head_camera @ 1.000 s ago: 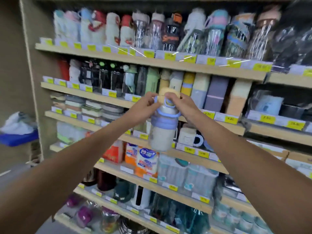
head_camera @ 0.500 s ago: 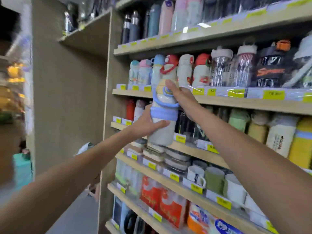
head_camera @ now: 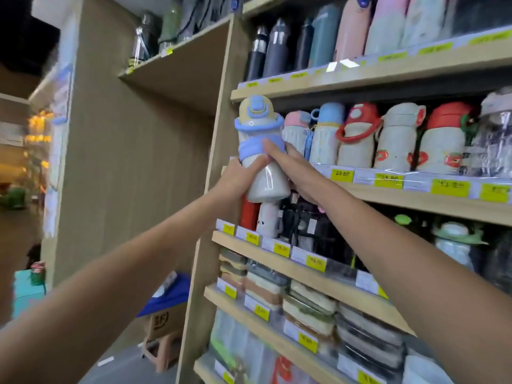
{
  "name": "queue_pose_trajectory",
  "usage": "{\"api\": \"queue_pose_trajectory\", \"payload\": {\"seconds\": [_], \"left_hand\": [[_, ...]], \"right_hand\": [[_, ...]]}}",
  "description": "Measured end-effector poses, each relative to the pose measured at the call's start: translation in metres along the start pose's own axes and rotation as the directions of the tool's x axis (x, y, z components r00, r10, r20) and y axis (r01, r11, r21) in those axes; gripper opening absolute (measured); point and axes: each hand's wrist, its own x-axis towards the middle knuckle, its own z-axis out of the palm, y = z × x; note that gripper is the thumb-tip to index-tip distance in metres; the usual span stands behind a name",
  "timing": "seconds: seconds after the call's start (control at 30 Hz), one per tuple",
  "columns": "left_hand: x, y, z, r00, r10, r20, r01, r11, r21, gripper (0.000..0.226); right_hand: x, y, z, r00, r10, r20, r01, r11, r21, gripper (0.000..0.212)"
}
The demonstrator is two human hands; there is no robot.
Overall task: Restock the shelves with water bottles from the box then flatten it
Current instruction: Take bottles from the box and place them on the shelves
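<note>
Raised higher than a moment ago, the water bottle (head_camera: pixel 259 151) now hangs at the left end of the shelf (head_camera: pixel 401 199), just beside the pink-capped bottle (head_camera: pixel 296 131), with the left hand (head_camera: pixel 241 177) and right hand (head_camera: pixel 296 173) each in a grip clamped round its body, so setting it down looks next.

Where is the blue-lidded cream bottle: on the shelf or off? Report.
Off. The left hand and right hand hold the blue-lidded cream bottle, its base below the wooden shelf's front edge.

head cam | single wide-angle view | worn on person's head | faces forward, tilted upward | close to shelves (head_camera: pixel 415 200)
</note>
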Motion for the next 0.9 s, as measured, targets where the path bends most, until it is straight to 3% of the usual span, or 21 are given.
{"api": "queue_pose_trajectory", "payload": {"seconds": [0.1,0.23,0.37,0.47,0.57,0.67,0.77,0.9], "left_hand": [[0.031,-0.017,-0.026,0.998,0.042,0.053,-0.037,0.995,-0.089,0.019],[0.083,-0.041,-0.071,0.988,0.089,0.126,-0.071,0.987,-0.142,0.033],[0.136,-0.064,-0.104,0.938,0.056,0.342,0.018,0.978,-0.209,0.047],[0.167,-0.074,-0.116,0.889,0.030,0.458,0.035,0.990,-0.133,0.076],[0.190,-0.081,-0.114,0.926,0.018,0.378,0.026,0.994,-0.110,0.100],[0.210,-0.093,-0.106,0.971,0.093,0.220,-0.044,0.975,-0.219,0.097],[0.229,-0.104,-0.103,0.962,0.249,0.113,-0.207,0.934,-0.290,0.086],[0.258,-0.111,-0.096,0.938,0.342,0.054,-0.320,0.915,-0.246,0.081]], "right_hand": [[0.030,0.012,0.017,0.999,0.024,0.026,-0.025,1.000,0.019,0.049],[0.070,0.028,0.047,0.993,0.098,0.070,-0.089,0.988,-0.124,0.070],[0.101,0.032,0.081,0.995,0.029,-0.100,-0.058,0.953,-0.297,0.048],[0.124,0.037,0.094,0.966,-0.090,-0.243,-0.017,0.913,-0.408,0.048],[0.148,0.045,0.100,0.947,-0.185,-0.261,-0.002,0.812,-0.583,0.058],[0.165,0.053,0.103,0.952,-0.208,-0.224,-0.008,0.716,-0.698,0.068],[0.178,0.064,0.095,0.935,-0.279,-0.217,-0.011,0.590,-0.808,0.066],[0.192,0.079,0.077,0.797,-0.491,-0.353,-0.133,0.427,-0.894,0.059]]}}
